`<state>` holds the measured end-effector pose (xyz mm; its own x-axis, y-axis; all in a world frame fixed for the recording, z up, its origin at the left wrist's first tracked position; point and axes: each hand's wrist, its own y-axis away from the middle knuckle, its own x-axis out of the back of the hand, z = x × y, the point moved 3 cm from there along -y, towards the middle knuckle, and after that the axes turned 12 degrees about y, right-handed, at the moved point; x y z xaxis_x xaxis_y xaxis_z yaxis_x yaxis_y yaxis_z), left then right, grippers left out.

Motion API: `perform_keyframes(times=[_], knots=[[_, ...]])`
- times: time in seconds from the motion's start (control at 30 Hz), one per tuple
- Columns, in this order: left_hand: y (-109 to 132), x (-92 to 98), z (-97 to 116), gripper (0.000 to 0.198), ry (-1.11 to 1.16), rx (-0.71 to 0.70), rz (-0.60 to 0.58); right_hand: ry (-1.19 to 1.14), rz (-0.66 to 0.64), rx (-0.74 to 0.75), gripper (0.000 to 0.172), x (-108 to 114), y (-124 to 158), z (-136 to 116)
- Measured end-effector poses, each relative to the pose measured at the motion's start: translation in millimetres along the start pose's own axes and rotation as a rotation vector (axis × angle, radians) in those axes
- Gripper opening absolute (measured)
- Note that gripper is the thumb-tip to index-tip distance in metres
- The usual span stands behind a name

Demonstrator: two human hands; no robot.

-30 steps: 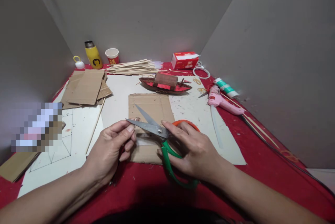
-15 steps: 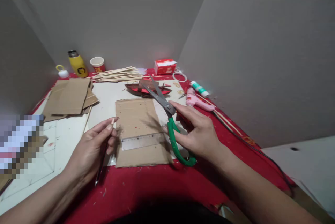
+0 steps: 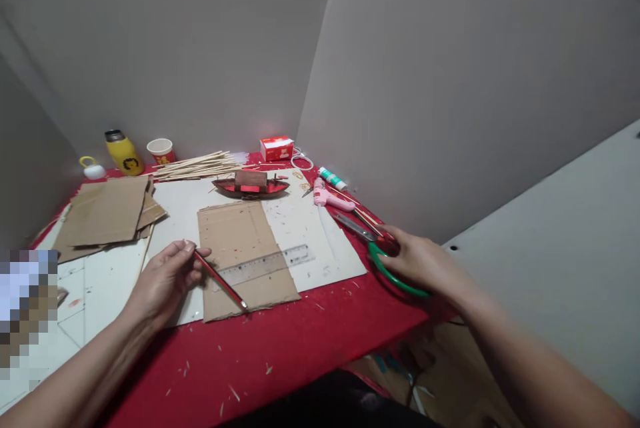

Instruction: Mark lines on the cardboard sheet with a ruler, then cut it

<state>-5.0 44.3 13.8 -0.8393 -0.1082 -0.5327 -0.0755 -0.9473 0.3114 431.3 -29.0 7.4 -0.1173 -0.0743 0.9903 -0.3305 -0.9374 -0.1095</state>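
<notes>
My left hand (image 3: 167,278) pinches a red pencil (image 3: 220,279) by its upper end; the pencil slants down to the right across a brown cardboard sheet (image 3: 240,241). A steel ruler (image 3: 265,265) lies across that sheet. My right hand (image 3: 425,261) rests at the table's right edge, fingers curled on the green and orange handles of a pair of scissors (image 3: 375,241) that lies on the red cloth, blades pointing up-left.
A model boat (image 3: 250,185) stands behind the sheet. A pink glue gun (image 3: 330,199), glue tube (image 3: 333,179), red box (image 3: 277,148), bundle of sticks (image 3: 197,165), red cup (image 3: 160,150), yellow bottle (image 3: 123,153) and stacked cardboard (image 3: 105,215) ring the white board (image 3: 305,241).
My right hand carried the scissors from over the cardboard to the table's right edge and laid them down. The left hand now holds the pencil across the sheet. The view swung right.
</notes>
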Motion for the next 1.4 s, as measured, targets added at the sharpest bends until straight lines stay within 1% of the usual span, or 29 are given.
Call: perform_keyframes(times=[0.13,0.27,0.33,0.4,0.47,0.5,0.53,0.6,0.63,0.67,0.7,0.73,0.77,0.8,0.83,0.87,0.9,0.97,1.03,1.1,1.17,1.23,1.3,1.4], knots=[[4,-3.1,-2,0.022,0.025,-0.001,-0.050,-0.040,0.016,0.106,0.052,0,-13,9],[8,-3.5,-5,0.022,0.057,0.004,-0.082,-0.114,0.056,0.253,0.040,-3,-17,17],[8,-2.9,-6,0.019,0.071,0.005,-0.091,-0.124,0.107,0.286,0.034,-2,-13,19],[8,-2.1,-6,0.016,0.086,0.006,-0.098,-0.127,0.192,0.295,0.032,4,-4,11],[8,-1.7,-6,0.016,0.097,0.012,-0.110,-0.164,0.313,0.329,0.041,15,11,-11],[8,-1.8,-7,0.015,0.098,0.018,-0.120,-0.270,0.401,0.425,0.046,22,21,-31],[9,-2.2,-8,0.015,0.096,0.026,-0.133,-0.322,0.414,0.509,0.053,27,30,-54],[13,-3.7,-11,0.015,0.078,0.051,-0.169,-0.402,0.369,0.699,0.067,35,47,-107],[16,-4.8,-13,0.016,0.063,0.066,-0.190,-0.518,0.318,0.849,0.073,38,55,-135],[18,-6.0,-16,0.019,0.045,0.080,-0.213,-0.617,0.301,0.986,0.076,42,61,-161],[21,-7.2,-18,0.023,0.024,0.093,-0.237,-0.692,0.325,1.101,0.075,47,66,-182],[24,-8.3,-20,0.027,0.001,0.102,-0.259,-0.739,0.356,1.222,0.067,51,68,-199],[26,-9.2,-22,0.031,-0.024,0.105,-0.278,-0.781,0.424,1.308,0.052,55,69,-211],[27,-9.8,-22,0.035,-0.050,0.100,-0.293,-0.800,0.441,1.344,0.040,58,66,-219],[27,-10.0,-22,0.038,-0.077,0.085,-0.300,-0.820,0.452,1.348,0.032,60,61,-222],[26,-9.7,-22,0.039,-0.105,0.059,-0.297,-0.841,0.462,1.316,0.028,63,54,-221],[24,-9.0,-20,0.039,-0.135,0.020,-0.284,-0.862,0.466,1.247,0.025,64,45,-218],[20,-6.4,-14,0.035,-0.205,-0.077,-0.234,-0.895,0.481,1.046,0.025,63,25,-206],[16,-3.6,-6,0.029,-0.295,-0.172,-0.177,-0.890,0.475,0.843,0.026,57,6,-192],[13,-1.6,4,0.026,-0.413,-0.252,-0.129,-0.845,0.424,0.712,0.029,46,-9,-184],[11,0.6,15,0.029,-0.559,-0.318,-0.089,-0.777,0.345,0.651,0.034,32,-20,-181],[8,4.9,30,0.037,-0.722,-0.371,-0.035,-0.714,0.273,0.624,0.042,18,-26,-182],[4,12.6,46,0.040,-0.883,-0.415,0.053,-0.674,0.223,0.607,0.050,5,-29,-185],[-4,27.7,66,0.037,-1.078,-0.451,0.204,-0.652,0.173,0.614,0.058,-7,-26,-190]])
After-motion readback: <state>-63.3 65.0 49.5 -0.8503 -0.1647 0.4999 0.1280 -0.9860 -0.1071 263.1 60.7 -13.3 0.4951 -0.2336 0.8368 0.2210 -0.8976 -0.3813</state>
